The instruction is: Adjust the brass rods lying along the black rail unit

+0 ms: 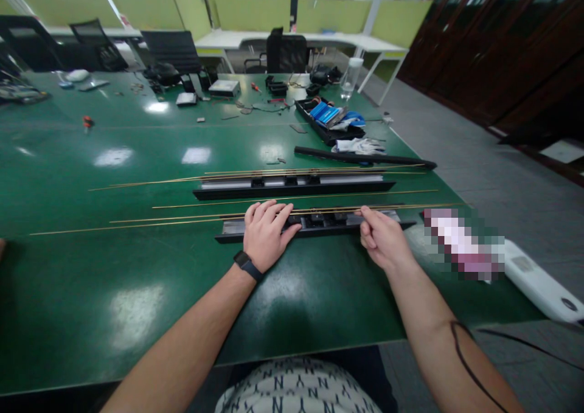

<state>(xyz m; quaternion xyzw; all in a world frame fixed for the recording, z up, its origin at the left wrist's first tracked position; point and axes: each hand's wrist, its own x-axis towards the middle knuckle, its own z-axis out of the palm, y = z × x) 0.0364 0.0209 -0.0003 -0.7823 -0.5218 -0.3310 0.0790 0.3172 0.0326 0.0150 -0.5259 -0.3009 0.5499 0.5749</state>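
Observation:
My left hand (268, 233), with a dark watch on its wrist, lies over the nearer black-and-silver rail (232, 226). Its fingers are stretched out across the rail and the thumb is apart. My right hand (382, 236) is closed in a pinch at the right part of the same rail, on a thin gold-coloured rod (335, 211) running along its top. Black blocks (314, 218) sit in the rail's channel between my hands. Another gold-coloured rod (196, 205) lies behind this rail. Exactly how my fingertips meet the rods is too small to make out.
A second rail (292, 190) with several thin rods lies farther back. Behind it are a long black bar (387, 159), white gloves (360, 146) and a black tray (314, 124) of blue items. A white device (538, 279) lies at the table's right edge. A bottle (351, 77) stands at the back.

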